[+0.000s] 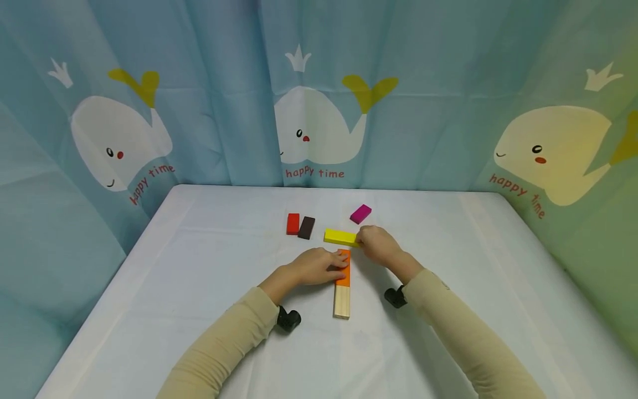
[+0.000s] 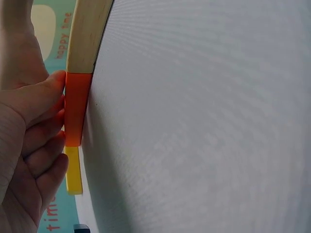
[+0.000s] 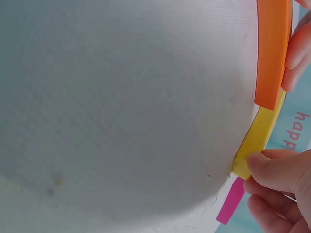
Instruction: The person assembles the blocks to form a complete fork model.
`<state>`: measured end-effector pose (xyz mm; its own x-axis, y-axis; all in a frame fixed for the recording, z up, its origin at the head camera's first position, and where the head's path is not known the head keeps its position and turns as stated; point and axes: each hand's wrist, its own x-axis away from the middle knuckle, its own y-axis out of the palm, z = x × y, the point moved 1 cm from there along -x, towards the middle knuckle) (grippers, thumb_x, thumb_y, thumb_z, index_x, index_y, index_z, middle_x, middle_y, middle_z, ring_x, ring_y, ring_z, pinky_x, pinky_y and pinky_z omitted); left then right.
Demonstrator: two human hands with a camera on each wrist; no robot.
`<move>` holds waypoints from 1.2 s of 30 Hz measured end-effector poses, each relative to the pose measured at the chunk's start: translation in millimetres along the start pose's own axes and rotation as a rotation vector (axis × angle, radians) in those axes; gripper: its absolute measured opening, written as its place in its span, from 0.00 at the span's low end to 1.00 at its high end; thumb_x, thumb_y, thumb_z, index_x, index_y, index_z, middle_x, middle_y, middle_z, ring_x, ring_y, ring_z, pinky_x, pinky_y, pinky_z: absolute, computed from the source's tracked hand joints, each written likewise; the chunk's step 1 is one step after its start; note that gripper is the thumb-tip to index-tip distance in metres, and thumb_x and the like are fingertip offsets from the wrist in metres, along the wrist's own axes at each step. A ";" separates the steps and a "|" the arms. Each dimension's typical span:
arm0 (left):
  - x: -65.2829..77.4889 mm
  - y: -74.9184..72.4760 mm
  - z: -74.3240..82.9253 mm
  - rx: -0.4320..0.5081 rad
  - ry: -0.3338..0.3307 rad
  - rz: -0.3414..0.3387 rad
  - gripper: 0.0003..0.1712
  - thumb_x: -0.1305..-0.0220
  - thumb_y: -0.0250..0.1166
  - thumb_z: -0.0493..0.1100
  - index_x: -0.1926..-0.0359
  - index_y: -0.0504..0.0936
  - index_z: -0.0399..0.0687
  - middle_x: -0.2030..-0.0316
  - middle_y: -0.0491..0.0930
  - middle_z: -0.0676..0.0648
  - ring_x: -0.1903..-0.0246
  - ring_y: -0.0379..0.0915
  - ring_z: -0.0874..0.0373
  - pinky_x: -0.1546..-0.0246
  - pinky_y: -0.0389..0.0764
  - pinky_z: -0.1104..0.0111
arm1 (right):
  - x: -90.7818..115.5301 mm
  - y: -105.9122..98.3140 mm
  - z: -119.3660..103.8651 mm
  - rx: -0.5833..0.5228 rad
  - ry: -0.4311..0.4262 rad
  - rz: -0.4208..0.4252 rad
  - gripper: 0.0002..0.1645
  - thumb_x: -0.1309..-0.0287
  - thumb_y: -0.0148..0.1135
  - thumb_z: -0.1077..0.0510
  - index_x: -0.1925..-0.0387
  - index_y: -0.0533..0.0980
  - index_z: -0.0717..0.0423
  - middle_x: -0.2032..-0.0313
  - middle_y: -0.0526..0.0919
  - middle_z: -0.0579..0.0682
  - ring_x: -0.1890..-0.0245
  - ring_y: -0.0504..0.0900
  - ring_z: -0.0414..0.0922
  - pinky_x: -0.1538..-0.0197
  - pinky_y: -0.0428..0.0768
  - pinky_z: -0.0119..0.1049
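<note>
My left hand (image 1: 314,267) rests its fingers on top of an orange block (image 1: 343,281), with thumb and fingers spread along it. In the left wrist view the fingertips lie on the upper face of that block. A plain wooden block (image 1: 341,302) lies in line with it, end against end, on the near side. Just beyond the orange block's far end, a yellow block (image 1: 340,237) lies crosswise. My right hand (image 1: 377,245) pinches the yellow block's right end between thumb and fingers, as the right wrist view shows.
Behind the yellow block, a magenta block (image 1: 361,214) lies slantwise on the white-covered table (image 1: 199,249). A red block (image 1: 293,224) and a dark brown block (image 1: 306,228) lie side by side at the back left. Blue curtains (image 1: 224,111) with whale prints hang behind.
</note>
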<state>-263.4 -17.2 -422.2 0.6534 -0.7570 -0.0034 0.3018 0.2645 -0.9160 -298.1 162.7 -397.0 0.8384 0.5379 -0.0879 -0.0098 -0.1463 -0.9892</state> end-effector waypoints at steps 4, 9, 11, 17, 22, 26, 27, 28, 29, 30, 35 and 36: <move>-0.3 0.4 0.3 -0.001 0.003 0.001 0.24 0.36 0.58 0.52 0.41 0.73 0.51 0.41 0.68 0.55 0.39 0.58 0.64 0.42 0.63 0.68 | 1.4 0.4 0.2 -0.003 0.008 -0.004 0.06 0.48 0.60 0.71 0.75 0.81 0.63 0.78 0.74 0.49 0.78 0.69 0.44 0.68 0.77 0.34; 0.4 0.2 1.4 0.001 0.005 0.001 0.23 0.36 0.58 0.52 0.42 0.73 0.51 0.41 0.67 0.55 0.39 0.58 0.65 0.42 0.63 0.69 | 3.9 1.0 -0.7 0.007 0.001 0.005 0.05 0.48 0.61 0.70 0.73 0.81 0.63 0.77 0.76 0.50 0.78 0.70 0.43 0.68 0.77 0.33; 1.2 -0.3 1.9 0.000 0.001 0.000 0.23 0.36 0.58 0.52 0.41 0.73 0.50 0.41 0.67 0.55 0.39 0.58 0.64 0.42 0.63 0.69 | 4.5 1.3 -1.1 0.008 -0.001 0.008 0.04 0.49 0.61 0.70 0.73 0.81 0.63 0.76 0.76 0.50 0.78 0.70 0.43 0.68 0.77 0.33; 2.5 -1.8 2.6 -0.003 0.001 0.002 0.24 0.36 0.57 0.52 0.41 0.73 0.50 0.41 0.68 0.55 0.39 0.58 0.65 0.42 0.63 0.69 | 6.2 0.6 -2.0 0.015 -0.006 0.011 0.04 0.49 0.61 0.71 0.73 0.82 0.63 0.76 0.76 0.50 0.78 0.70 0.43 0.67 0.78 0.34; 1.8 -2.7 3.1 0.000 -0.002 0.001 0.24 0.36 0.58 0.52 0.41 0.73 0.51 0.41 0.68 0.55 0.40 0.59 0.65 0.42 0.63 0.69 | 8.6 0.6 -2.0 0.014 -0.028 0.035 0.05 0.50 0.61 0.72 0.75 0.81 0.63 0.78 0.75 0.49 0.79 0.70 0.43 0.68 0.77 0.34; 0.9 -1.5 2.6 -0.002 0.000 0.000 0.24 0.36 0.58 0.52 0.41 0.73 0.51 0.41 0.68 0.55 0.40 0.59 0.65 0.42 0.63 0.69 | 9.7 0.8 -2.1 0.020 -0.039 0.040 0.06 0.50 0.62 0.72 0.75 0.81 0.62 0.77 0.76 0.49 0.78 0.70 0.42 0.68 0.77 0.33; 0.8 -1.1 2.3 -0.003 0.001 -0.001 0.24 0.36 0.58 0.52 0.41 0.73 0.51 0.41 0.67 0.55 0.40 0.58 0.65 0.42 0.63 0.69 | 9.9 0.9 -2.0 0.023 -0.037 0.037 0.06 0.50 0.62 0.72 0.75 0.81 0.62 0.77 0.76 0.49 0.78 0.70 0.42 0.68 0.78 0.34; 0.7 -0.7 2.0 -0.004 0.002 0.000 0.24 0.36 0.58 0.52 0.41 0.73 0.51 0.41 0.67 0.55 0.40 0.58 0.65 0.42 0.63 0.69 | 10.2 1.0 -2.1 0.028 -0.037 0.032 0.06 0.50 0.62 0.72 0.75 0.81 0.62 0.77 0.76 0.49 0.78 0.71 0.42 0.68 0.78 0.34; 0.8 -0.6 1.9 -0.003 0.002 0.001 0.24 0.36 0.58 0.52 0.41 0.73 0.51 0.41 0.68 0.55 0.39 0.58 0.65 0.42 0.63 0.70 | 10.2 1.3 -1.9 0.033 -0.039 0.029 0.06 0.50 0.62 0.72 0.75 0.82 0.62 0.77 0.76 0.49 0.78 0.71 0.42 0.68 0.78 0.34; 0.9 -0.9 2.0 -0.002 0.002 0.001 0.24 0.36 0.58 0.52 0.41 0.73 0.50 0.41 0.68 0.55 0.39 0.58 0.65 0.42 0.63 0.70 | 10.3 1.5 -1.9 0.036 -0.040 0.027 0.06 0.50 0.62 0.72 0.75 0.82 0.62 0.77 0.76 0.49 0.78 0.71 0.42 0.67 0.78 0.34; 1.7 -2.1 2.6 0.003 -0.001 0.000 0.24 0.36 0.58 0.51 0.41 0.73 0.49 0.41 0.68 0.54 0.39 0.59 0.64 0.42 0.63 0.70 | 10.1 3.3 -1.9 0.038 -0.042 0.029 0.06 0.49 0.62 0.71 0.75 0.82 0.62 0.77 0.76 0.49 0.78 0.71 0.42 0.67 0.78 0.34; 1.8 -2.2 2.7 0.002 -0.002 -0.002 0.24 0.36 0.58 0.51 0.41 0.73 0.49 0.41 0.67 0.54 0.39 0.59 0.64 0.43 0.64 0.69 | 10.2 3.9 -1.8 0.037 -0.040 0.029 0.06 0.49 0.62 0.71 0.75 0.82 0.62 0.77 0.76 0.49 0.78 0.71 0.42 0.67 0.78 0.34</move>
<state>-261.1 -17.6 -419.2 0.6542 -0.7563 -0.0012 0.3044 0.2648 -0.9150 -288.6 166.2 -401.5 0.8152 0.5665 -0.1207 -0.0546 -0.1323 -0.9897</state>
